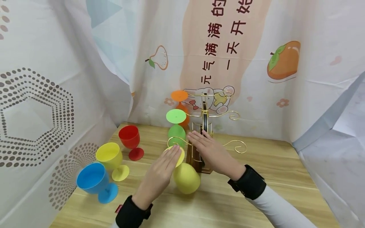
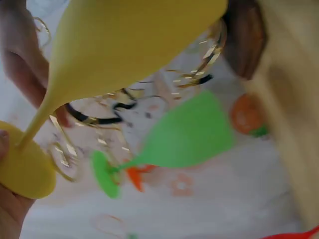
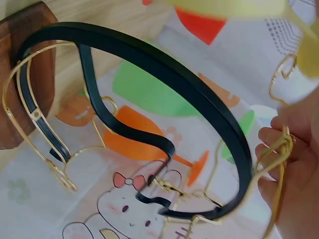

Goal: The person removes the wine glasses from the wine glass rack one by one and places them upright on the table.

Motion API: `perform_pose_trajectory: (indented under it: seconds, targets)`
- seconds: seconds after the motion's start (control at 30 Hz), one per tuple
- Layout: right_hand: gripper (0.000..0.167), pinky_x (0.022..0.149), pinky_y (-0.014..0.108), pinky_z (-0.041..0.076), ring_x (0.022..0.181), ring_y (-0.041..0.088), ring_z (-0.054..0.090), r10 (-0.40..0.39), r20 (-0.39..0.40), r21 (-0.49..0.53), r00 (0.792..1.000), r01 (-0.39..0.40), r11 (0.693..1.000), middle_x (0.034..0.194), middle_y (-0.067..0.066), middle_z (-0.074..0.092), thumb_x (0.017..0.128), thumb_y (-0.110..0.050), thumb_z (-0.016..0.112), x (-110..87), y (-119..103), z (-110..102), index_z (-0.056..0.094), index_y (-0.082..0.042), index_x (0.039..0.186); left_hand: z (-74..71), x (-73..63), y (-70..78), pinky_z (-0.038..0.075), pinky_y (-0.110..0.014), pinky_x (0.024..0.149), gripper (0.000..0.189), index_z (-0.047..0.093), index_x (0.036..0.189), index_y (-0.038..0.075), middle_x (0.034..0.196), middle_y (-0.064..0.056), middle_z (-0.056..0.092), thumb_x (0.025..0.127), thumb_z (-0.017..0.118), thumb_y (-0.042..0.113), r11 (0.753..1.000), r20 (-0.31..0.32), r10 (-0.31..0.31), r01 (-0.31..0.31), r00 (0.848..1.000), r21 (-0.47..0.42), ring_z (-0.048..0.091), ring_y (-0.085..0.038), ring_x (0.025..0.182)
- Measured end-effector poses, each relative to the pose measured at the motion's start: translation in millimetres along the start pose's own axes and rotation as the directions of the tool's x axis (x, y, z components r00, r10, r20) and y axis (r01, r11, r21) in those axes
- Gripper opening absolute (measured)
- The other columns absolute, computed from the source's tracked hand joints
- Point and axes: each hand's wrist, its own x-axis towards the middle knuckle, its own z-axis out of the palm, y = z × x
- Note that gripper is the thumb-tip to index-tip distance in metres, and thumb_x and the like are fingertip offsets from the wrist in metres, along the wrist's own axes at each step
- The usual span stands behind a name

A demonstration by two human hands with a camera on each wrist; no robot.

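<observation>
A glass rack with gold wire hooks, a black curved band [image 3: 204, 89] and a wooden base [image 1: 194, 158] stands on the table. Upside down at its near left hook is a yellow goblet [image 1: 186, 179], bowl lowest. My left hand [image 1: 159, 172] pinches this goblet's round foot [image 2: 30, 174]. On the rack's near side, my right hand [image 1: 215, 155] has its fingers around the gold wire, as the right wrist view shows. A green goblet [image 1: 176, 133] and an orange goblet [image 3: 132, 134] hang inverted from the left hooks farther back.
Left on the table [image 1: 228, 202], red [image 1: 129, 136], yellow [image 1: 109, 155] and blue [image 1: 92, 179] goblets stand upright in a row. Gold hooks [image 1: 240, 147] stick out on the rack's right side. A printed cloth [image 1: 159, 25] hangs close behind the rack.
</observation>
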Motion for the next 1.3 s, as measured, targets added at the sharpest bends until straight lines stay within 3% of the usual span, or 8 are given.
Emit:
perform_pose_trajectory:
  seconds: [0.27,0.5,0.6,0.77,0.93,1.07,1.17,1.3]
  targets:
    - [0.046,0.125,0.03,0.019,0.137,0.031,0.045,0.02,-0.218,0.207,0.976,0.027,0.978,0.145,0.019,0.048,0.102,-0.023,0.045,-39.9,-14.1,-5.1,0.045,0.001,0.141,5.6,-45.4,9.2,0.032,-0.022,0.117,0.044,0.051,0.135,-0.005,0.132,-0.02,0.061,0.105,0.021,0.009,0.951,-0.071,-0.268,0.252,0.961,-0.179,0.06,-0.03,0.123]
    - [0.056,0.111,0.005,0.029,0.134,0.007,0.048,0.358,-0.109,0.467,0.927,-0.27,0.842,0.142,0.011,0.054,0.088,-0.009,0.067,-114.8,-40.6,21.6,0.048,-0.009,0.142,20.7,-59.8,23.7,0.028,-0.016,0.118,0.042,0.051,0.135,-0.005,0.133,-0.021,0.06,0.105,0.027,0.012,0.904,-0.116,-0.385,0.349,0.916,-0.247,0.05,-0.017,0.134]
    - [0.047,0.101,0.008,0.042,0.125,0.001,0.053,0.444,0.063,0.674,0.894,-0.366,0.642,0.138,0.019,0.056,0.093,-0.009,0.06,-138.9,-44.9,40.3,0.05,-0.005,0.139,25.4,-58.8,27.8,0.03,-0.017,0.117,0.041,0.051,0.134,-0.007,0.133,-0.021,0.059,0.105,0.028,0.01,0.895,-0.14,-0.402,0.356,0.905,-0.268,0.048,-0.015,0.136]
    - [0.048,0.099,0.02,0.05,0.12,-0.009,0.053,0.438,0.389,0.889,0.811,-0.455,0.053,0.143,0.04,0.035,0.102,-0.011,0.043,-156.7,-52.7,64.8,0.033,0.016,0.14,35.8,-52.0,35.1,0.032,-0.018,0.116,0.04,0.051,0.134,-0.008,0.134,-0.022,0.058,0.105,0.03,0.01,0.877,-0.144,-0.399,0.331,0.905,-0.348,0.047,-0.016,0.137]
    - [0.051,0.102,0.018,0.047,0.118,-0.004,0.054,0.371,0.535,0.836,0.759,-0.41,-0.365,0.145,0.021,0.045,0.106,-0.023,0.031,-153.6,-61.2,77.9,0.029,0.009,0.146,43.4,-49.4,44.8,0.032,-0.018,0.116,0.04,0.05,0.135,-0.007,0.134,-0.022,0.057,0.104,0.032,0.01,0.856,-0.11,-0.39,0.317,0.914,-0.408,0.048,-0.017,0.136]
    - [0.032,0.1,0.02,0.047,0.114,0.003,0.055,0.345,0.557,0.773,0.755,-0.32,-0.547,0.121,-0.013,0.056,0.106,-0.027,0.028,-149.5,-67.0,83.2,0.049,-0.019,0.129,47.4,-51.6,53.5,0.031,-0.017,0.116,0.04,0.048,0.137,-0.007,0.136,-0.023,0.056,0.104,0.032,0.011,0.841,-0.078,-0.393,0.324,0.916,-0.434,0.047,-0.019,0.137]
    - [0.023,0.099,0.022,0.048,0.11,0.004,0.054,0.383,0.577,0.754,0.722,-0.29,-0.589,0.118,-0.012,0.055,0.106,-0.026,0.031,-147.5,-72.7,84.3,0.047,-0.023,0.122,50.9,-56.1,60.3,0.031,-0.017,0.116,0.04,0.047,0.136,-0.008,0.136,-0.024,0.055,0.104,0.033,0.009,0.827,-0.072,-0.406,0.333,0.911,-0.452,0.047,-0.019,0.137]
    - [0.022,0.097,0.023,0.048,0.108,0.005,0.055,0.433,0.618,0.75,0.656,-0.325,-0.576,0.115,-0.01,0.055,0.105,-0.026,0.036,-149.2,-74.5,80.0,0.042,-0.017,0.123,54.6,-66.7,67.8,0.031,-0.015,0.115,0.039,0.044,0.137,-0.011,0.139,-0.026,0.052,0.102,0.039,0.005,0.811,-0.049,-0.41,0.339,0.911,-0.477,0.042,-0.015,0.14]
